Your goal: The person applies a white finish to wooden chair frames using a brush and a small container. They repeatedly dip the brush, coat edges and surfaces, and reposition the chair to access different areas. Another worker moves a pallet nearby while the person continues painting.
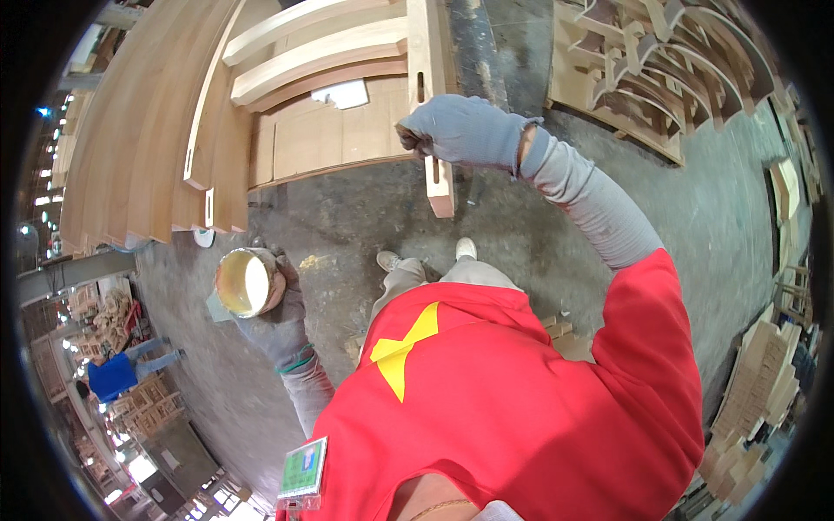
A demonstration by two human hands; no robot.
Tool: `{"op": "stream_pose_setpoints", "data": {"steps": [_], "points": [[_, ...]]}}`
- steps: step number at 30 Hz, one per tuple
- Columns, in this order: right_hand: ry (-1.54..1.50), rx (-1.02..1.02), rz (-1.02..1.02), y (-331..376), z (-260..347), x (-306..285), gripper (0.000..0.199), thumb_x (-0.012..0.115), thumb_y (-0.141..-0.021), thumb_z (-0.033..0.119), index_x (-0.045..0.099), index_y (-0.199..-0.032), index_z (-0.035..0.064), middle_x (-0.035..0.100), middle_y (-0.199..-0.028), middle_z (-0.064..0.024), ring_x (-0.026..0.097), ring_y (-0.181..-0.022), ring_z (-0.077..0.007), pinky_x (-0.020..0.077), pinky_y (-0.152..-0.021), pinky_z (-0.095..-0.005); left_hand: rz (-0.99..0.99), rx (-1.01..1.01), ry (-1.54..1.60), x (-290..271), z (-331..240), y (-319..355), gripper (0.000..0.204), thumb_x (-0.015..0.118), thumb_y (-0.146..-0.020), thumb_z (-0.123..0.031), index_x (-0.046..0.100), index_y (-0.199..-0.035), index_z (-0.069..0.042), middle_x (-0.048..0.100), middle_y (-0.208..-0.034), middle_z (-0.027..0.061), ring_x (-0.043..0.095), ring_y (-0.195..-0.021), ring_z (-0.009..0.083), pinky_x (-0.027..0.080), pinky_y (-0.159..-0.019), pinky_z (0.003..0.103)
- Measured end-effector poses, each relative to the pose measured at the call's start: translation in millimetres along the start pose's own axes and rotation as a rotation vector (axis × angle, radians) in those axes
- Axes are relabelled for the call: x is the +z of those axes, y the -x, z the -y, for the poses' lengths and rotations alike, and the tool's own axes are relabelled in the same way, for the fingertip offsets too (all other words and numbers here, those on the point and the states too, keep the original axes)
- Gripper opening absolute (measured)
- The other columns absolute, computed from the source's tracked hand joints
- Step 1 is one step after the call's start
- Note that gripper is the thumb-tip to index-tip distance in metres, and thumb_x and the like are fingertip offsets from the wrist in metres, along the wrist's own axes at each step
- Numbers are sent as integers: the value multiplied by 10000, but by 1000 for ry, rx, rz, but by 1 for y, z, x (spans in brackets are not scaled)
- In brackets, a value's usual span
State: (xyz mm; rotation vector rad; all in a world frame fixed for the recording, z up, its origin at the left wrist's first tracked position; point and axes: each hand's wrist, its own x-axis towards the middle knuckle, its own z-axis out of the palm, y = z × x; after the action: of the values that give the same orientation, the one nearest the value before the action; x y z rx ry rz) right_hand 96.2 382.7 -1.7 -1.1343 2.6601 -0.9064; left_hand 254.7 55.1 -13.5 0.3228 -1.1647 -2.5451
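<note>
Left hand (276, 317), gloved grey, at 9 o'clock of the red shirt (521, 399), fingers wrapped under a small round cup (248, 281) of pale yellowish liquid. Right hand (465, 130), gloved, at 12 o'clock, fingers clenched against a slotted wooden post (432, 87); any tool within, not discernible. Curved wooden frames (156, 130) at 10 o'clock, stacked wooden pieces (660, 69) at 1 o'clock.

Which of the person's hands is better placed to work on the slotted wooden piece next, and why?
Right, probably. The right hand is already on the slotted wooden piece, beside its slot, while the left hand is lower down, occupied holding a small pot of pale liquid.
</note>
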Motion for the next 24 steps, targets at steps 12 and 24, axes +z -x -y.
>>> {"op": "stream_pose_setpoints", "data": {"steps": [12,24], "points": [[-195,-111,-113,9,16,8,99,626,-737,49,575,-797,-12,589,-700,-150,589,-632,-272,453,-572,-341,10,175,-106,20,-28,35,572,652,-759,-11,376,-1254,-84,482,-1204,93,513,-1097,218,474,-908,395],[-92,-5,4,7,43,-4,126,643,-757,77,594,-859,21,588,-770,-126,566,-709,-285,437,-648,-346,6,17,405,5,-36,38,440,559,-860,-127,375,-1259,-112,456,-1223,83,509,-1101,238,463,-930,404]]}}
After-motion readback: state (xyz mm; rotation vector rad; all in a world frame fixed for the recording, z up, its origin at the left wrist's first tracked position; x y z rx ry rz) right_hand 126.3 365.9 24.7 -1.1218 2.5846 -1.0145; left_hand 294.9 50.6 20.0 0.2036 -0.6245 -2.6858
